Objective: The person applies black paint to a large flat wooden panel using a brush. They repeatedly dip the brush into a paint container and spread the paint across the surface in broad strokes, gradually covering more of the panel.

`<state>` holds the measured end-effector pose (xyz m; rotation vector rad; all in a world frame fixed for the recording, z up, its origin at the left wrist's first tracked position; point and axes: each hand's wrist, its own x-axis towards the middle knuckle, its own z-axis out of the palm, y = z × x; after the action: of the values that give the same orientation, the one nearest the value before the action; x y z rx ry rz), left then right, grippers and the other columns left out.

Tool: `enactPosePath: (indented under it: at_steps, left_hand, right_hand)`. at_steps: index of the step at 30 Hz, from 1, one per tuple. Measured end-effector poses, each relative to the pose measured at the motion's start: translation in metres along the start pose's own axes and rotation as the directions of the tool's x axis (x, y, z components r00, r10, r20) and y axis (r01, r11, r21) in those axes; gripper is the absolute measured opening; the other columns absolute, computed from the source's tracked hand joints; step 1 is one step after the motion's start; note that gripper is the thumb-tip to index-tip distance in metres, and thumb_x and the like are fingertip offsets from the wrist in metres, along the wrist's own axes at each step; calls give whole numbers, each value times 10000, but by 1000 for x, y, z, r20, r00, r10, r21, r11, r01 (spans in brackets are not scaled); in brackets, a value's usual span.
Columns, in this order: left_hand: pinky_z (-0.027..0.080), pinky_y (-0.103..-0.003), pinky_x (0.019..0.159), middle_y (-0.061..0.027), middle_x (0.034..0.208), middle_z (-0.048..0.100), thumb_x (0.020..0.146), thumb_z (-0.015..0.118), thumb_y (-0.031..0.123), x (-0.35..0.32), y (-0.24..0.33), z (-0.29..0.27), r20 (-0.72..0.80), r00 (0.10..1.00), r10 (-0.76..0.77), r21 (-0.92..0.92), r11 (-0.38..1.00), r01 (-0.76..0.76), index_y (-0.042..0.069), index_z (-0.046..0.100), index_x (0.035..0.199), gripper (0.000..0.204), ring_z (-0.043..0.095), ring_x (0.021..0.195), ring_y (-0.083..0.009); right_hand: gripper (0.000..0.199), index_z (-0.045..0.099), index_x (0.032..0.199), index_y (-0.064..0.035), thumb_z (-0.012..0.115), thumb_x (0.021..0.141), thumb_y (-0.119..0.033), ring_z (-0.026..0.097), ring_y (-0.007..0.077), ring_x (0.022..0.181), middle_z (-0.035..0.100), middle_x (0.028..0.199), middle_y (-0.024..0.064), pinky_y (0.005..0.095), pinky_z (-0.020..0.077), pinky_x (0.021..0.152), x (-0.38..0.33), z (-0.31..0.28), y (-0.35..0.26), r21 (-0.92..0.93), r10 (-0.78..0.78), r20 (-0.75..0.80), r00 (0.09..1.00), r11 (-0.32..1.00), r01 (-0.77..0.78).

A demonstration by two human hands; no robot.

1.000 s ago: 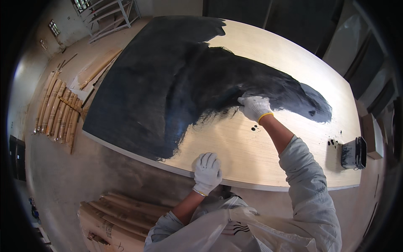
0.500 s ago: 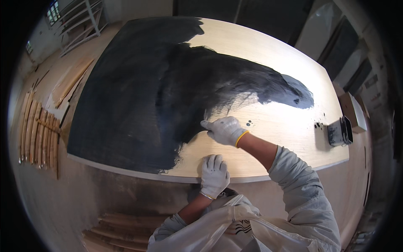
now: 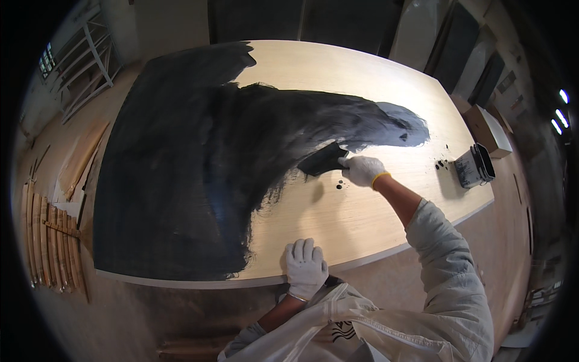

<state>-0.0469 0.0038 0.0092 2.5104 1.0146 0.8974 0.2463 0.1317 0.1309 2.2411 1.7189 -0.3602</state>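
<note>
A large pale wood panel lies in front of me, its left part and a broad band toward the right coated in black paint. My right hand, in a white glove with a yellow cuff, is closed around the handle of a wide, flat, black-coated paintbrush. The brush is at the lower edge of the black band, and its shadow falls on bare wood below. My left hand, also gloved, rests on the panel's near edge with fingers laid forward, holding nothing.
A paint-smeared square bucket stands near the panel's right edge, with black drips beside it. Beyond that edge is a cardboard box. Wrapped long pieces lie on the floor at left, and a white rack stands behind.
My right hand has moved right and slightly away from me with the brush, which now shows against bare wood. My left hand stays at the near edge. The whole view has shifted somewhat.
</note>
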Motion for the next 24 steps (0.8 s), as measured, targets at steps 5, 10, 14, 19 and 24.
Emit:
enactPosePath:
  at_steps: [5, 10, 14, 19, 24]
  left_hand:
    - [455, -583, 1006, -164, 1210, 618, 738, 751, 169, -3, 4, 4, -34, 998, 44, -33, 998, -45, 57, 627, 1031, 337, 579, 1173, -379]
    - [456, -577, 1003, -168, 1208, 619, 730, 753, 170, -2, 4, 1, -15, 999, 48, -52, 997, -49, 53, 623, 1024, 342, 586, 1164, -377]
    - [460, -571, 998, -166, 1204, 618, 716, 754, 159, -1, -1, 0, -4, 999, 34, -54, 998, -34, 52, 618, 1023, 352, 587, 1162, -374]
    - [458, -571, 992, -165, 1202, 614, 711, 752, 157, -1, 2, 4, -18, 999, 46, -90, 995, -47, 54, 610, 1003, 340, 587, 1161, -370]
    - [454, -576, 995, -165, 1199, 608, 721, 744, 152, 2, 1, -2, 19, 1000, 15, -64, 998, -14, 50, 611, 1000, 325, 584, 1163, -371]
  right_hand:
    - [389, 777, 1291, -127, 530, 1038, -289, 738, 427, 1192, 782, 1233, 212, 528, 575, 1022, 37, 6, 44, 98, 229, -76, 970, 970, -221]
    - [407, 753, 1332, -157, 542, 1003, -272, 733, 415, 1206, 781, 1228, 218, 545, 558, 1061, 40, -10, 44, -14, 111, 2, 994, 994, -111]
    - [419, 742, 1355, -137, 553, 1010, -284, 751, 394, 1162, 783, 1243, 193, 510, 592, 985, 37, -16, 11, -58, 7, 39, 999, 998, -5]
    - [449, 723, 1380, -126, 525, 991, -233, 735, 414, 1198, 772, 1248, 227, 534, 576, 1022, 14, -18, 44, -52, 95, 102, 990, 995, -90]
    - [431, 725, 1372, -152, 518, 1011, -265, 753, 410, 1159, 780, 1242, 204, 541, 582, 1008, -22, 2, 4, -92, -69, -1, 998, 993, 69]
